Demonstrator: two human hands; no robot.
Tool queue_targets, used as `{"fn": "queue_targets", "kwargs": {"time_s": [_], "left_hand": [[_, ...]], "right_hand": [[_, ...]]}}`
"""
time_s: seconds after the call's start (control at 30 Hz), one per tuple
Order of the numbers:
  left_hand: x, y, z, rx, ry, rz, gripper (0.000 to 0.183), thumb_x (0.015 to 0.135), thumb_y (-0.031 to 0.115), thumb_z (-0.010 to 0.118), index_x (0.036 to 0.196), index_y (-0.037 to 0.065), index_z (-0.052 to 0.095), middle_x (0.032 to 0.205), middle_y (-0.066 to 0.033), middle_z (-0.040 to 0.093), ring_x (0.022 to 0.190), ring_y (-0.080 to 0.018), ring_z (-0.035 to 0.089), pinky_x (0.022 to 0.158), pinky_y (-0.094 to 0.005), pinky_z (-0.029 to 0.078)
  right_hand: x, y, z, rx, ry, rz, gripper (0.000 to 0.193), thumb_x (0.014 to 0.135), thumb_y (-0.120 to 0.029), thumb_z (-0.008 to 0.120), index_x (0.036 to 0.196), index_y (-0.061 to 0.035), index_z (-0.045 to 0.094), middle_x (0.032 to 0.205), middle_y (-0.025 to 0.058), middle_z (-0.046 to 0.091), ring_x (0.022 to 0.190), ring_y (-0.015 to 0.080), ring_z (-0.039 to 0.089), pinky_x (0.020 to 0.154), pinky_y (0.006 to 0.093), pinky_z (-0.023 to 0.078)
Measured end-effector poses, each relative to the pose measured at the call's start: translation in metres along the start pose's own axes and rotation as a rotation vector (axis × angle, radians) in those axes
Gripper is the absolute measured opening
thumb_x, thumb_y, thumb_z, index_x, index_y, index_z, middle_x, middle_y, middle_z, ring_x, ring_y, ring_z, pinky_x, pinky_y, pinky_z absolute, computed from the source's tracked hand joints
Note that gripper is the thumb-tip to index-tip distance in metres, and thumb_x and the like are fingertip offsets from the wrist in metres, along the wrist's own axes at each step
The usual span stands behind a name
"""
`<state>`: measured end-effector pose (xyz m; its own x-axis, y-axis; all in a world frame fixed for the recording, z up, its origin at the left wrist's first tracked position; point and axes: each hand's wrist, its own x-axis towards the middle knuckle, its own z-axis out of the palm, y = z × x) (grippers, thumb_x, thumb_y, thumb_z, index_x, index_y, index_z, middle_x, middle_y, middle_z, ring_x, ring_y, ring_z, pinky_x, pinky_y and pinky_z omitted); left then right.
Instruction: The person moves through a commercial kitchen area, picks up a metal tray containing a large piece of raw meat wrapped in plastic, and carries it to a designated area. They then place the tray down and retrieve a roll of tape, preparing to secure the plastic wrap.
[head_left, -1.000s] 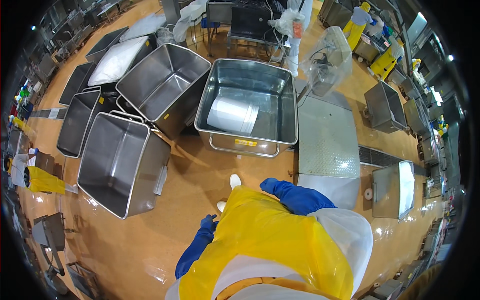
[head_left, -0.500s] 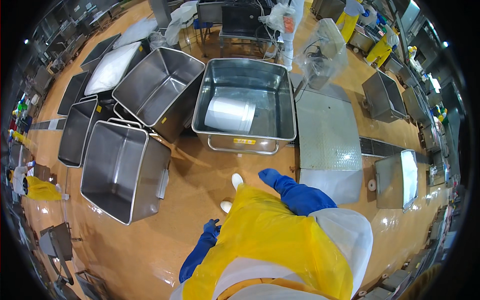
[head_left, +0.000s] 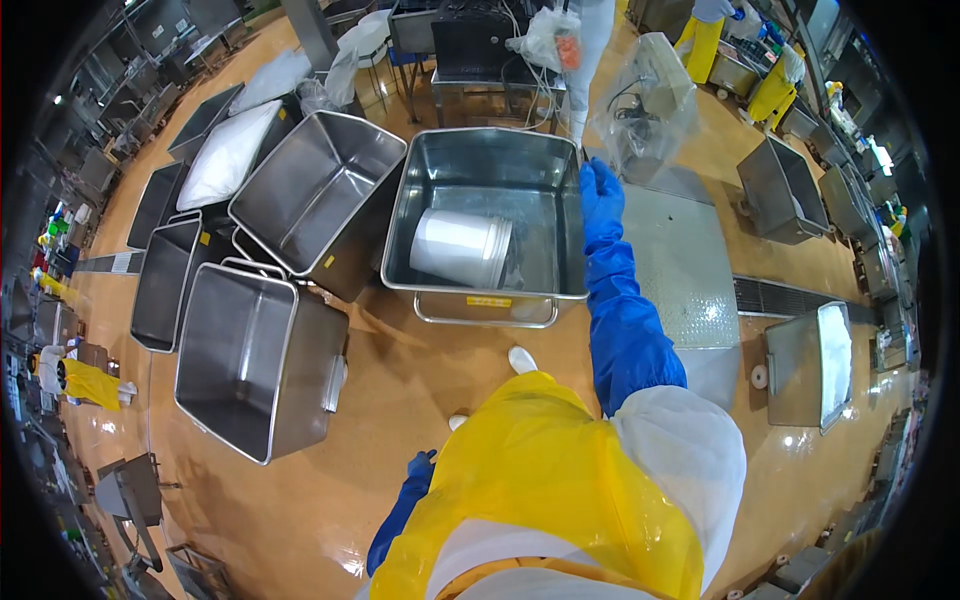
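In front of me stands a steel tub on a low base, its rim (head_left: 500,291) rounded and a handle bar on its near side. A white plastic bucket (head_left: 455,247) lies on its side inside. My right hand (head_left: 602,192), in a blue glove and sleeve, reaches along the tub's right side to near the far right corner. Its fingers stretch forward beside the rim; contact with the rim is unclear. My left hand (head_left: 421,464), also blue-gloved, hangs low beside my yellow apron (head_left: 540,450), fingers loosely apart and holding nothing visible.
More steel tubs (head_left: 240,340) crowd the left, some covered in white plastic (head_left: 230,155). A metal floor plate (head_left: 670,260) lies right of the tub. A plastic-wrapped device (head_left: 645,110) stands behind it, near a person's white-clad leg (head_left: 590,60). Two tubs (head_left: 795,365) stand farther right.
My right hand has moved forward from in front of the tub to beside its right rim. I have stepped forward a little, and my left hand still hangs low.
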<state>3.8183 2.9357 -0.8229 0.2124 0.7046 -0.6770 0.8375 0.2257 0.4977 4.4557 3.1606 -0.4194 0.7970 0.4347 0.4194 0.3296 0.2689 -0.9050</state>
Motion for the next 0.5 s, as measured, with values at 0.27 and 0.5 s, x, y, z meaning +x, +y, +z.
{"fn": "queue_targets", "kwargs": {"time_s": [0.27, 0.5], "left_hand": [[0.039, 0.088, 0.024, -0.413, 0.062, -0.420, 0.041, 0.095, 0.032, 0.042, 0.111, 0.002, 0.064, 0.118, -0.0127, 0.068, 0.095, -0.0232, 0.066, 0.084, -0.0332, 0.049], [0.053, 0.168, 0.020, 0.099, 0.034, -0.124, 0.045, 0.082, 0.039, 0.069, 0.113, 0.008, 0.063, 0.110, -0.0152, 0.069, 0.092, -0.0318, 0.068, 0.080, -0.0394, 0.053]], "right_hand": [[0.192, -0.071, -0.010, -0.491, 0.142, -0.469, 0.084, 0.074, -0.044, 0.079, 0.135, 0.0031, 0.046, 0.128, 0.0230, 0.057, 0.123, 0.0355, 0.053, 0.106, 0.0407, 0.038], [0.329, -0.107, -0.032, -0.974, 0.398, -0.849, 0.089, 0.066, -0.048, 0.079, 0.134, -0.0002, 0.048, 0.132, 0.0211, 0.054, 0.128, 0.0355, 0.047, 0.110, 0.0438, 0.031]]}}
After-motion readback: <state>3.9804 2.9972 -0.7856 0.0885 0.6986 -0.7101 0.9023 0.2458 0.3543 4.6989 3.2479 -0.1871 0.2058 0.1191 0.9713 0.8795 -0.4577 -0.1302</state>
